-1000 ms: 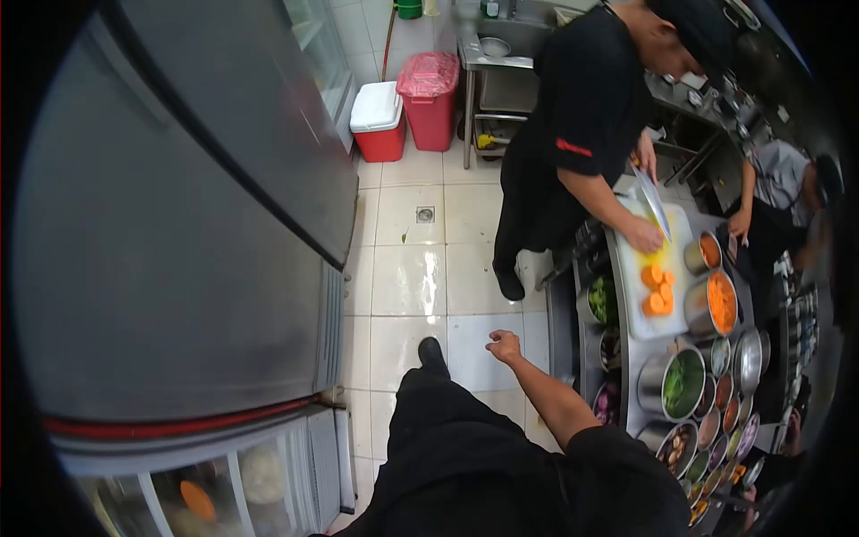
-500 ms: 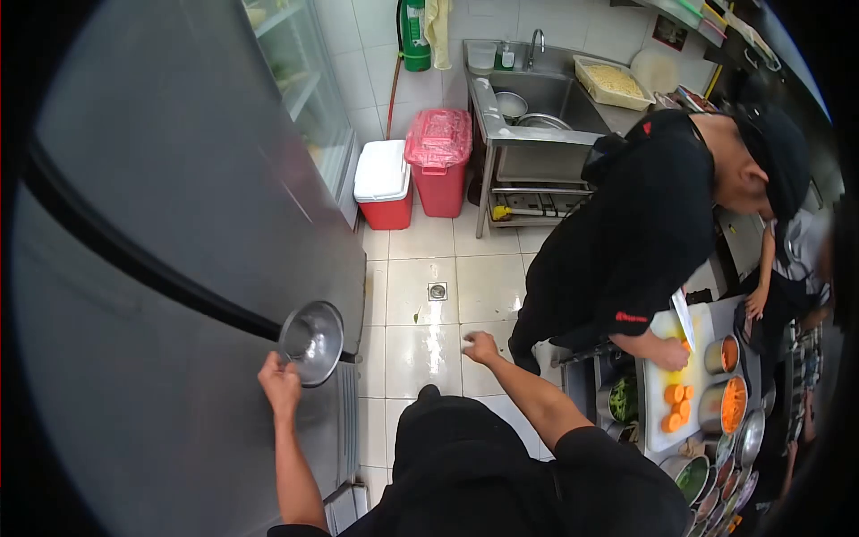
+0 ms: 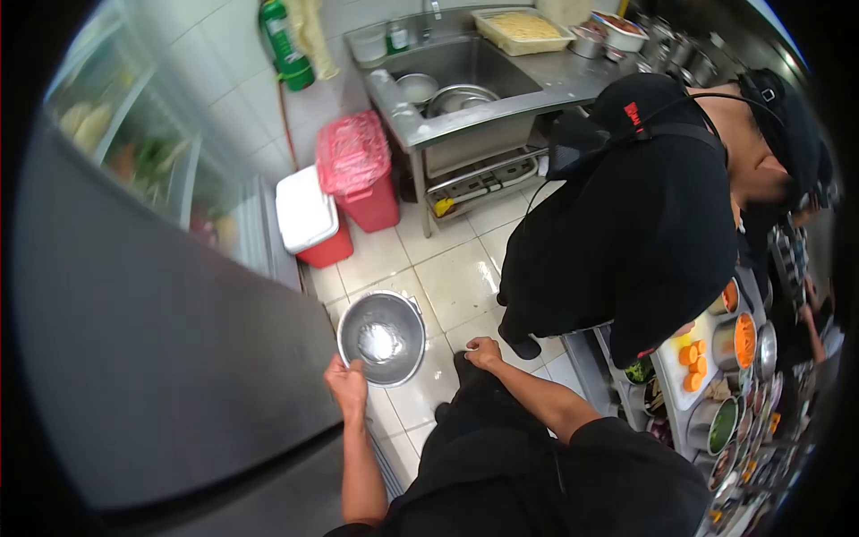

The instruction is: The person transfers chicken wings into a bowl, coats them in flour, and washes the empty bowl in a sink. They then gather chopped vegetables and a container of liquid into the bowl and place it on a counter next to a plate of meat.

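A round stainless steel bowl [image 3: 383,338] is gripped at its near-left rim by my left hand [image 3: 348,383], fingers closed on it. The bowl hangs over the floor, its shiny inside facing up with nothing visible in it. My right hand [image 3: 484,353] hangs over my leg, clear of the bowl, its fingers curled together. A small pale spot shows at its fingertips, too small to make out. Beside my left arm stands the grey metal refrigerator [image 3: 206,358].
A co-worker [image 3: 626,215] in black bends over a white cutting board [image 3: 677,385] with orange carrot pieces, on my right. Ahead stand a steel sink [image 3: 501,76], a red bin [image 3: 358,170] and a red-and-white cooler [image 3: 309,215]. Pots [image 3: 713,425] line the right counter.
My view has turned, and I am nearer the sink. The bowl in my left hand has moved from in front of the refrigerator door to over the floor. The co-worker has bent lower.
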A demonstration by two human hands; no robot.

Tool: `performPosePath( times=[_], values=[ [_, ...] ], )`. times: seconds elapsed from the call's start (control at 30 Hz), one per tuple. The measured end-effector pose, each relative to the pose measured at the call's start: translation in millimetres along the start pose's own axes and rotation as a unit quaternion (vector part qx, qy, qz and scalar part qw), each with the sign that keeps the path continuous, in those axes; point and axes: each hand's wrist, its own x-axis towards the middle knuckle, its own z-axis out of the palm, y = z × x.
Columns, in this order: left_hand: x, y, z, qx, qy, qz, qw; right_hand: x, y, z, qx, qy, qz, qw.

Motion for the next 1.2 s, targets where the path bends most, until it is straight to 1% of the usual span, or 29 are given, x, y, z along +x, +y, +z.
performPosePath(
  times=[0.03,0.07,0.1,0.13,0.17,0.23,0.27,0.3,0.37,0.43,0.47,0.53,0.6,0.67,0.7,0.77,0.8,0.83,0.9,0.93,0.97,1.0,1.03,1.07,1.13,1.17,1.2],
  values=[
    [12,-4,18,-0.025,-0.014,-0.003,1.000,18,-6,1,0.014,0.007,0.008,1.000],
    [25,-8,30,-0.019,-0.024,0.000,1.000,37,-14,2,-0.007,0.004,0.061,0.998],
    [35,-13,38,-0.031,-0.049,-0.036,0.998,54,-20,5,-0.028,-0.004,0.112,0.993],
    [47,-9,43,-0.037,-0.071,-0.069,0.994,71,-38,0,-0.004,-0.034,0.149,0.988],
    [59,3,50,-0.021,-0.077,-0.059,0.995,85,-58,-8,0.014,-0.039,0.148,0.988],
    [73,29,62,-0.002,-0.032,-0.063,0.998,107,-94,-20,-0.014,-0.057,0.176,0.983],
    [82,41,68,0.021,-0.020,-0.065,0.997,122,-111,-30,-0.015,-0.053,0.158,0.986],
    [94,46,67,0.030,-0.028,-0.056,0.998,141,-128,-34,0.000,-0.052,0.159,0.986],
    [109,49,60,-0.053,0.031,-0.061,0.996,172,-154,-43,-0.026,-0.039,0.058,0.997],
    [128,43,50,-0.063,0.052,-0.069,0.994,202,-180,-54,-0.044,-0.014,0.041,0.998],
    [135,45,50,-0.069,0.063,-0.086,0.992,218,-188,-58,-0.045,-0.011,0.049,0.998],
    [151,52,56,-0.089,0.084,-0.088,0.989,248,-208,-82,-0.101,-0.016,0.029,0.994],
    [175,48,65,-0.095,0.088,-0.095,0.987,277,-218,-99,-0.115,-0.005,0.032,0.993],
    [207,51,80,-0.136,0.102,-0.103,0.980,300,-229,-126,-0.120,0.009,0.029,0.992],
    [228,53,87,-0.137,0.090,-0.110,0.980,314,-230,-136,-0.120,0.014,0.041,0.992],
    [270,51,103,-0.123,0.058,-0.138,0.981,340,-220,-157,-0.135,0.069,0.037,0.988],
    [294,50,111,-0.101,0.048,-0.116,0.987,350,-218,-168,-0.137,0.076,0.046,0.987],
    [315,64,130,-0.107,0.034,-0.116,0.987,362,-216,-181,-0.143,0.082,0.065,0.984],
    [353,98,173,-0.152,0.011,-0.074,0.986,393,-208,-215,-0.145,0.103,0.095,0.979],
    [386,74,178,-0.124,-0.005,-0.063,0.990,407,-195,-233,-0.131,0.116,0.099,0.979],
    [408,82,193,-0.122,-0.017,-0.071,0.990,408,-189,-248,-0.116,0.122,0.104,0.980],
    [430,91,212,-0.122,-0.065,-0.042,0.990,409,-185,-265,-0.088,0.151,0.142,0.974],
    [447,98,236,-0.124,-0.113,-0.011,0.986,411,-177,-275,-0.082,0.154,0.155,0.972],
    [459,103,257,-0.124,-0.126,-0.009,0.984,414,-167,-289,-0.086,0.160,0.181,0.967],
    [482,120,302,-0.176,-0.177,0.010,0.968,413,-161,-321,-0.073,0.157,0.231,0.958],
    [482,136,327,-0.166,-0.182,0.003,0.969,409,-157,-331,-0.055,0.145,0.256,0.954],
    [482,143,349,-0.152,-0.192,0.012,0.969,416,-139,-334,-0.051,0.167,0.266,0.948]
  ],
)
